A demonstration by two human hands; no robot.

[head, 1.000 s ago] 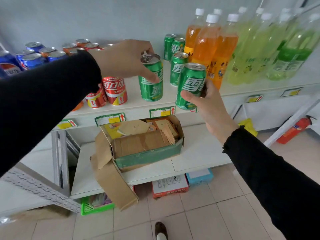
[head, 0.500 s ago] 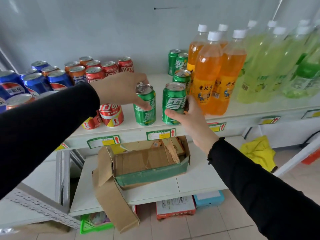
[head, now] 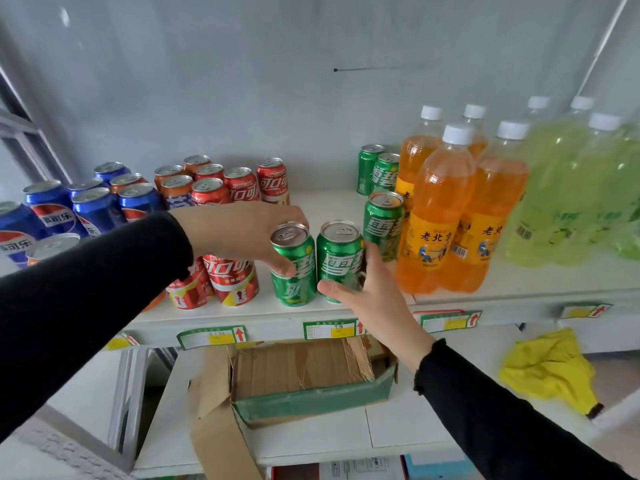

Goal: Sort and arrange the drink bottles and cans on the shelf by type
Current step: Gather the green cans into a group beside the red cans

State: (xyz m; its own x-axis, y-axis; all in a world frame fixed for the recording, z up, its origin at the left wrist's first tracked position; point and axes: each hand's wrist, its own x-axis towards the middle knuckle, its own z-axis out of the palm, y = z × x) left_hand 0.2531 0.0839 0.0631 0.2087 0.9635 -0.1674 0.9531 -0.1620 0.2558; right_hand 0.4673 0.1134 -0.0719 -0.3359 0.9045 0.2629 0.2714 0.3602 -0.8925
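Left to right along the shelf: left hand grasps the left green can from 10 o'clock. Right hand wraps the right green can from 5 o'clock. Both cans stand upright, touching, at the front edge; each hand is nearer its own. Judged next: release. Count: five green cans visible, four orange bottles.

2 green cans upright, touching, shelf front edge, between red cans and orange bottles
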